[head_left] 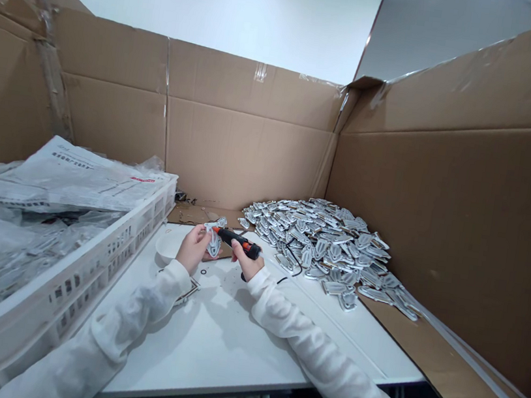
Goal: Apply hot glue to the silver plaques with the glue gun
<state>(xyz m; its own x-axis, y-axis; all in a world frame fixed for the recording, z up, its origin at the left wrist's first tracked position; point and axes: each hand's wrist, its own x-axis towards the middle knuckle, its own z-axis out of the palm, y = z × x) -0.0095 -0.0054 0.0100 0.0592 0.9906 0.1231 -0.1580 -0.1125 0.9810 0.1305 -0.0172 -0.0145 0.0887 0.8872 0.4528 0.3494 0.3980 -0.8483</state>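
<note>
My left hand (193,246) holds a small silver-grey flat part (213,241) upright over the white table (226,338). My right hand (246,263) grips a black and orange glue gun (238,242), its tip pointing left at that part. Both arms wear white sleeves. A big heap of the same silver-grey parts (323,243) lies just to the right of my hands. A small white bowl (167,244) sits on the table by my left hand.
A white plastic crate (87,273) filled with clear plastic bags and a newspaper stands at the left. Brown cardboard walls (441,217) enclose the table at the left, back and right. A small dark ring lies on the table near my wrists.
</note>
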